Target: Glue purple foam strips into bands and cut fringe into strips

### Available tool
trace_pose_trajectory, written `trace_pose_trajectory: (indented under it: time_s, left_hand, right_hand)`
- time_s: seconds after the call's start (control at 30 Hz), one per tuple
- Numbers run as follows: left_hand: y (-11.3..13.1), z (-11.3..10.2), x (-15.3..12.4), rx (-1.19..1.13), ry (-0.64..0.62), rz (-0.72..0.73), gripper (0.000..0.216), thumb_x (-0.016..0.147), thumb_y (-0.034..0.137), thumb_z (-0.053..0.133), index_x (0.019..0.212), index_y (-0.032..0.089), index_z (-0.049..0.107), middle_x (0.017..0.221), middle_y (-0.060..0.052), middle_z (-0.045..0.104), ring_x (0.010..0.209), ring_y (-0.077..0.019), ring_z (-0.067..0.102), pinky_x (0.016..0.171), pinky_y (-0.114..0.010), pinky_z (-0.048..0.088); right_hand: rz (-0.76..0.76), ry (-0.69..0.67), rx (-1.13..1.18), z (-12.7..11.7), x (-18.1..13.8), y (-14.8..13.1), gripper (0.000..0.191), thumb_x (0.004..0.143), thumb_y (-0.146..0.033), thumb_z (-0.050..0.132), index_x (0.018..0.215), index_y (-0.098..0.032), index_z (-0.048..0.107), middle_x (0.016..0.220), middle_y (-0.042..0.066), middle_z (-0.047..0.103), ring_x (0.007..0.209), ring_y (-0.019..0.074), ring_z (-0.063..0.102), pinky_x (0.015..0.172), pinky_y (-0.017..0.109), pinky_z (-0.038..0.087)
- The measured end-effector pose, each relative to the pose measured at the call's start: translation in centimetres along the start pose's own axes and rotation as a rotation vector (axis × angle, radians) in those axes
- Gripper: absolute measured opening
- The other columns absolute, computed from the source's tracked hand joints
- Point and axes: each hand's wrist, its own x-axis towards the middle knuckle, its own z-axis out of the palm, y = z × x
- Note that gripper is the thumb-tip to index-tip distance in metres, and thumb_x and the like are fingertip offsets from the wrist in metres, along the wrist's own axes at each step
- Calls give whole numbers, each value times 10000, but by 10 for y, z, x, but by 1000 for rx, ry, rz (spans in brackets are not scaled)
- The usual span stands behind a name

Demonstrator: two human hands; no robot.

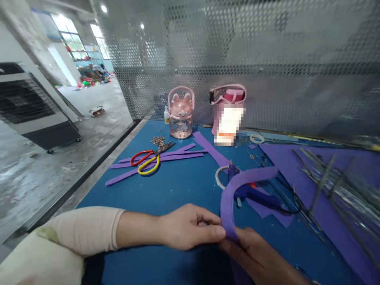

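A purple strip point(228, 204), likely felt or foam, arches up from between my hands and curls over to the right. My left hand point(190, 227) pinches its edge between thumb and forefinger. From the lower right, my right hand point(259, 255) grips the same strip, close beside the left fingertips; some of its fingers are hidden. Just behind the curl lies a dark blue glue gun point(267, 201), partly covered by it. Scissors point(152, 158) with one red and one yellow handle rest over thin purple strips point(181, 157) at the left.
A pink-lidded clear bottle point(181, 122) and a pink bottle carrier point(218, 113) stand at the back, before a perforated metal panel point(190, 47). Small metal pieces point(158, 140) lie by the scissors. Purple sheets point(285, 158) and wire-like stems point(335, 186) cover the table's right side.
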Motion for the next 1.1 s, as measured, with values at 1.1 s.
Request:
trace_pose_trajectory:
  time_s: [1.1]
  left_hand:
    - [-22,2,-9,-395,329,259,496,491,466,876,709,105,614,568,10,606,451,-34,501,381,-119,352]
  right_hand:
    - [-235,358,-426,29,-2,-18,392,972,-366,356,625,-209,447,569,-19,515,497,109,437,504,253,296]
